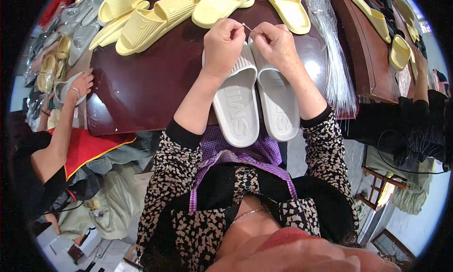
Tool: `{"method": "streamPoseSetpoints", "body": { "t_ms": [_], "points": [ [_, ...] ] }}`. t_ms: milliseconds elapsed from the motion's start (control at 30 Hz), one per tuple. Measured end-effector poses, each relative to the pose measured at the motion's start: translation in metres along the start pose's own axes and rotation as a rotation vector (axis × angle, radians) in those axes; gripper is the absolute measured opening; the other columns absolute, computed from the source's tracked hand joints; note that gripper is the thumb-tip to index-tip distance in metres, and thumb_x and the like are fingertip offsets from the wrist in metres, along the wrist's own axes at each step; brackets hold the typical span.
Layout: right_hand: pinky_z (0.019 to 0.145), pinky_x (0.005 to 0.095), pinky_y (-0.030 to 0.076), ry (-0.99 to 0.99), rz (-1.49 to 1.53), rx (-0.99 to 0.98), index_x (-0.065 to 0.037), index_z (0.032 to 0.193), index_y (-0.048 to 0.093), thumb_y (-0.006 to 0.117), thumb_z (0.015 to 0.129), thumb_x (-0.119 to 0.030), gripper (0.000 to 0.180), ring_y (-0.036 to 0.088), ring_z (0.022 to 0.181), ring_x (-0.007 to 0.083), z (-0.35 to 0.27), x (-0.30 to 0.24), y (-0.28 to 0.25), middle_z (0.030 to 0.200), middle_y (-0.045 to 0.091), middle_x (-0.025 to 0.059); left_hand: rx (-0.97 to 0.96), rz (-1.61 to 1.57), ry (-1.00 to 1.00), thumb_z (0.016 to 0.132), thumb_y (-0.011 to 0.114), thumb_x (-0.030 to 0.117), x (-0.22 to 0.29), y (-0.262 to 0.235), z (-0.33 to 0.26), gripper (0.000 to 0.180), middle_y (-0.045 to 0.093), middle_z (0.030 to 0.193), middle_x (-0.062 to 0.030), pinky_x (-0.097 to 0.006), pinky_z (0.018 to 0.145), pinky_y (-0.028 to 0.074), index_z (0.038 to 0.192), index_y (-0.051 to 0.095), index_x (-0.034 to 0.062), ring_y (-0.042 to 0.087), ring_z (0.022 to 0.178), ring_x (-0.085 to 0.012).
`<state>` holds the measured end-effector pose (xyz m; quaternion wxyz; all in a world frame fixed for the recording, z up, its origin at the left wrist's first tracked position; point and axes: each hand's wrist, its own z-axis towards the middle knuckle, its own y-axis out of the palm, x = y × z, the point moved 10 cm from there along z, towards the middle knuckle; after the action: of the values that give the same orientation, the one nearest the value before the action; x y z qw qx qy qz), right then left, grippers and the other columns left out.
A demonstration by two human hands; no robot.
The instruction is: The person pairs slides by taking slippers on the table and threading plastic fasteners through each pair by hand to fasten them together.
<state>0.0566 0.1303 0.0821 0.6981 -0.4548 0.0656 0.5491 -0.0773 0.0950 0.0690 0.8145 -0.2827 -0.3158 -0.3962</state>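
A pair of light grey slide slippers lies at the table's near edge, the left slide (237, 109) and the right slide (279, 104) side by side, heels toward me. Over their straps, my left hand (222, 48) and my right hand (277, 45) are closed in pinches. Between the fingertips runs a short thin pale plastic tie (246, 27); whether it passes through the slippers is hidden behind my hands. To the right lies a long bundle of clear plastic strands (336, 69).
Several yellow slides (155, 24) lie across the far side of the dark red table (141, 90). On the left, a co-worker's hand (83, 83) rests on a grey slide beside bagged slippers. At the right, another table (365, 50) holds yellow slides, with another person's arm beside it.
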Motion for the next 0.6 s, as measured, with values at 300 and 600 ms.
{"method": "streamPoseSetpoints", "body": {
  "t_ms": [300,600],
  "points": [
    [0.069,0.0316,0.045,-0.023,-0.078,0.047,-0.006,0.07,0.061,0.06,0.072,-0.009,0.003,0.051,0.06,0.0215,-0.004,0.005,-0.002,0.062,0.06,0.0053,-0.02,0.285,0.228,0.073,0.063,0.001,0.031,0.007,-0.005,0.01,0.058,0.076,-0.0078,-0.035,0.06,0.049,0.078,0.055,0.0052,0.059,0.069,-0.0274],
    [0.068,0.0312,0.044,0.018,-0.063,0.055,-0.006,0.068,0.06,0.06,0.071,-0.01,0.005,0.05,0.062,0.0197,-0.004,0.006,-0.003,0.061,0.06,0.0048,-0.124,0.013,-0.099,0.078,0.062,0.004,-0.003,0.011,-0.003,0.005,0.062,0.074,-0.0024,-0.027,0.051,0.046,0.082,0.059,0.0048,0.058,0.059,-0.0135]
  ]
}}
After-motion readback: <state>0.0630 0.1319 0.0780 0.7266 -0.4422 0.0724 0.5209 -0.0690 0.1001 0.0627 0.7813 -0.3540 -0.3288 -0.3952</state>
